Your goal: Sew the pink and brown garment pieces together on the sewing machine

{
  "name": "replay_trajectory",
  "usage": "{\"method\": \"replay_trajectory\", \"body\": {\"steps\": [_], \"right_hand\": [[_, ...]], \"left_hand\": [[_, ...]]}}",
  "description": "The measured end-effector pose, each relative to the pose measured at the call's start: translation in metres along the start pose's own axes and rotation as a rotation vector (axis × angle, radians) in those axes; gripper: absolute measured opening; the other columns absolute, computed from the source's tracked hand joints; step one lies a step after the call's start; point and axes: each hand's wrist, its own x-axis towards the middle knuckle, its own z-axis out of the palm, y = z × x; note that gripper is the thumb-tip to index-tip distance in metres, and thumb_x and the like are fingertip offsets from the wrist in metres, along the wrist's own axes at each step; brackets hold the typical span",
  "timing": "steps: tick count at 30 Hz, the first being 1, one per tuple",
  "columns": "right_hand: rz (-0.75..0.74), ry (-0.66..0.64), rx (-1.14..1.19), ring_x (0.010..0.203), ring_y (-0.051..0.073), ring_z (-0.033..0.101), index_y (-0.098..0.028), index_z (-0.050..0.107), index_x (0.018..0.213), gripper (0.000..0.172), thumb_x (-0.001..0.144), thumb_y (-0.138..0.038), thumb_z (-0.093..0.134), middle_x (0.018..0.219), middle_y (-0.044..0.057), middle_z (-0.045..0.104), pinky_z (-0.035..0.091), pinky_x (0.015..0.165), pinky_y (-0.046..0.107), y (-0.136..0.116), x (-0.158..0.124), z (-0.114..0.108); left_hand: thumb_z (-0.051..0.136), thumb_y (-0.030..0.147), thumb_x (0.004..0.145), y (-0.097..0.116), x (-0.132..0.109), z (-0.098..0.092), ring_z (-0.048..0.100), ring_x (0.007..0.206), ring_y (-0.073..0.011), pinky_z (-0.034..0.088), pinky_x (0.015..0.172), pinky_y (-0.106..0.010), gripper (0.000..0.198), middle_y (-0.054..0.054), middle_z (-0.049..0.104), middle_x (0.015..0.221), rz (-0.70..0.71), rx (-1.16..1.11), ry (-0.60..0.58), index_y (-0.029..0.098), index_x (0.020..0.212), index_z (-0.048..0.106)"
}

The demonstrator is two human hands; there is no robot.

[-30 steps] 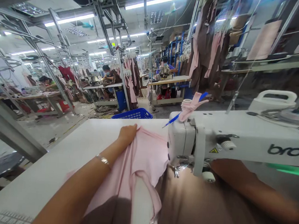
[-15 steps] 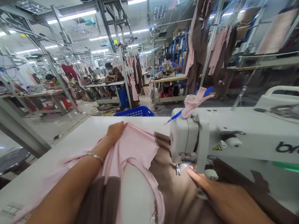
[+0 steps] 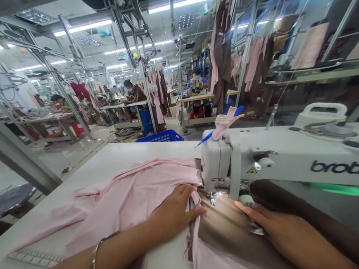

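— Pink jersey, is that what lies under the left hand (image 3: 176,212)?
— Yes. The pink fabric (image 3: 124,200) is bunched on the white table (image 3: 80,172), and the left hand lies on top of it, fingers loosely curled and spread, pressing rather than pinching, thumb stretched toward the needle.
— And the right hand (image 3: 271,229)?
— Flat on the brown fabric (image 3: 221,233), fingers straight and close together, holding nothing, fingertips just short of the presser foot (image 3: 213,197).
— Where is the seam edge?
— Between the two sets of fingers: pink and brown meet just beside the left thumb, running under the sewing machine (image 3: 289,164) head.
— Anything past the fingertips?
— A blue basket (image 3: 160,138) beyond the table's far edge, and hanging garments (image 3: 222,59) further off. A bracelet (image 3: 95,256) sits on the left wrist.
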Motion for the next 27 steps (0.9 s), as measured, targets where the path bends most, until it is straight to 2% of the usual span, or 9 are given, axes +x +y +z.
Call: {"method": "replay_trajectory", "body": {"steps": [3,5,9,13,16,19,21,24,27], "right_hand": [[-0.02,0.013,-0.106,0.092,0.029,0.072,-0.02,0.063,0.129,0.052,0.09,-0.007,0.03,0.125,0.009,0.065,0.064,0.068,0.042,0.012,-0.006,0.001],[0.005,0.054,-0.141,0.082,0.03,0.074,-0.017,0.065,0.126,0.053,0.087,-0.005,0.03,0.122,0.011,0.066,0.064,0.061,0.044,0.009,-0.003,-0.002],[-0.032,0.106,-0.069,0.081,0.028,0.074,-0.016,0.069,0.117,0.058,0.074,-0.002,0.034,0.113,0.008,0.07,0.064,0.063,0.039,-0.032,0.004,-0.016],[-0.139,0.138,-0.057,0.094,0.022,0.071,-0.014,0.061,0.126,0.065,0.069,-0.001,0.034,0.128,0.007,0.06,0.063,0.065,0.029,-0.068,-0.002,-0.015],[-0.202,0.123,-0.087,0.098,0.019,0.07,-0.015,0.059,0.128,0.062,0.074,0.001,0.031,0.131,0.006,0.058,0.061,0.072,0.031,-0.062,-0.014,-0.007],[-0.235,0.093,-0.06,0.104,0.018,0.067,-0.019,0.056,0.132,0.063,0.077,0.0,0.032,0.133,0.003,0.057,0.059,0.078,0.03,-0.041,-0.023,-0.004],[-0.227,0.084,-0.038,0.101,0.017,0.068,-0.021,0.055,0.133,0.066,0.075,0.001,0.032,0.133,0.002,0.057,0.059,0.078,0.028,-0.03,-0.027,-0.006],[-0.212,0.07,-0.005,0.1,0.018,0.069,-0.021,0.054,0.134,0.072,0.071,0.003,0.032,0.133,0.002,0.057,0.061,0.075,0.03,-0.024,-0.028,-0.011],[-0.174,0.031,0.113,0.096,0.02,0.071,-0.022,0.06,0.126,0.066,0.07,0.001,0.034,0.125,0.004,0.066,0.062,0.072,0.031,-0.033,-0.015,-0.019]], "left_hand": [[0.044,0.038,0.1,-0.008,0.013,0.003,0.055,0.117,-0.02,0.044,0.101,-0.036,0.024,-0.003,0.062,0.121,0.06,-0.026,-0.021,0.023,0.113,0.058],[0.05,0.033,0.098,-0.008,0.013,0.006,0.054,0.118,-0.0213,0.044,0.103,-0.038,0.022,-0.004,0.059,0.125,0.088,0.024,-0.015,0.022,0.116,0.057],[0.065,0.038,0.088,-0.001,0.0,0.021,0.05,0.124,-0.0266,0.046,0.105,-0.043,0.047,-0.008,0.052,0.134,0.116,0.207,0.057,0.022,0.129,0.048],[0.067,0.039,0.086,0.001,-0.008,0.035,0.053,0.117,-0.0296,0.051,0.096,-0.043,0.047,-0.013,0.056,0.125,0.186,0.398,0.177,0.015,0.124,0.051],[0.065,0.03,0.088,0.003,-0.009,0.041,0.057,0.104,-0.0264,0.049,0.095,-0.042,0.027,-0.01,0.06,0.107,0.373,0.479,0.237,0.012,0.106,0.055],[0.062,0.027,0.09,0.006,-0.006,0.042,0.057,0.087,-0.021,0.051,0.084,-0.036,0.015,-0.005,0.06,0.089,0.488,0.457,0.201,0.014,0.088,0.054],[0.061,0.031,0.092,0.009,-0.003,0.041,0.056,0.082,-0.0199,0.05,0.076,-0.034,0.02,-0.003,0.06,0.084,0.448,0.419,0.179,0.016,0.081,0.053],[0.061,0.033,0.092,0.01,0.007,0.04,0.056,0.084,-0.019,0.048,0.082,-0.034,0.023,-0.002,0.06,0.084,0.375,0.351,0.163,0.017,0.078,0.052],[0.066,0.035,0.088,0.01,0.017,0.04,0.055,0.086,-0.0203,0.047,0.086,-0.036,0.027,-0.002,0.06,0.083,0.312,0.337,0.146,0.017,0.074,0.052]]}}
